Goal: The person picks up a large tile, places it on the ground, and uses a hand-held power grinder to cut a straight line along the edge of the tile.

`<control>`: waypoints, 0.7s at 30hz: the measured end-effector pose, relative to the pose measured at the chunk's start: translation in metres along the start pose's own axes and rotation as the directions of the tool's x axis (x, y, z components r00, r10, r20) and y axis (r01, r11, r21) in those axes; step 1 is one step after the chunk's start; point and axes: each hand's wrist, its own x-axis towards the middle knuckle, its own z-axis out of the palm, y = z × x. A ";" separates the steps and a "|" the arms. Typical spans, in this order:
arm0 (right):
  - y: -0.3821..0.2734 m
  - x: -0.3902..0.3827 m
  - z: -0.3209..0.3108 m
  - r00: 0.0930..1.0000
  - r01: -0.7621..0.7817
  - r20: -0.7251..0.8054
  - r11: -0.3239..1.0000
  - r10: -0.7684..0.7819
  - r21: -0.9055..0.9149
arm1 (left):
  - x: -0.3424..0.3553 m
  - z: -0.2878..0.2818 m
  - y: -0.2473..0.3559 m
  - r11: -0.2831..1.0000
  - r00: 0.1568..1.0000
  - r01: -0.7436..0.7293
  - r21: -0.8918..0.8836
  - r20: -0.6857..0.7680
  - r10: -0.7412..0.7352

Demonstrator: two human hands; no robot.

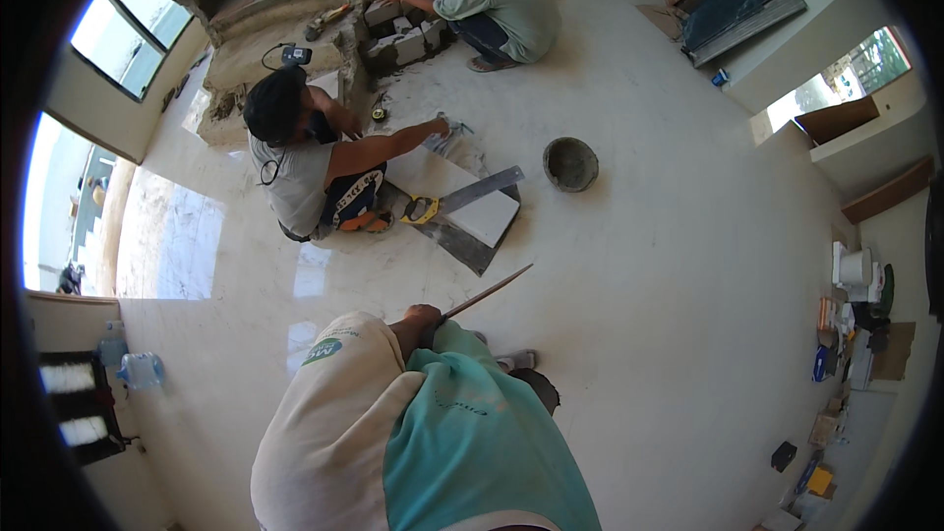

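Observation:
My left hand [423, 315], at the end of my cream sleeve, is closed round a thin wooden stick [489, 291]. The stick slants up and right over the pale floor, its tip just short of a dark slab [470, 249]. A white panel [489, 219] lies on that slab. Across the panel's upper edge rests a handsaw [482, 189] with a yellow and black handle. My right hand is hidden behind my teal shirt; a dark rounded shape [538, 390] shows at its edge, possibly part of my right arm. My sandalled feet [516, 361] show beyond the shirt.
A co-worker in a dark cap [285, 108] squats left of the slab, one hand reaching to the floor. Another person [506, 10] crouches by pale blocks [403, 39] near rough steps [270, 54]. A round mortar tub [570, 164] stands right of the saw. Clutter [851, 324] lines the right wall.

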 end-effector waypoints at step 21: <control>-0.902 0.139 0.094 0.699 0.702 0.246 0.709 -0.671 -0.062 | 0.189 -0.196 0.364 0.864 0.954 0.279 -0.419 0.016 -0.300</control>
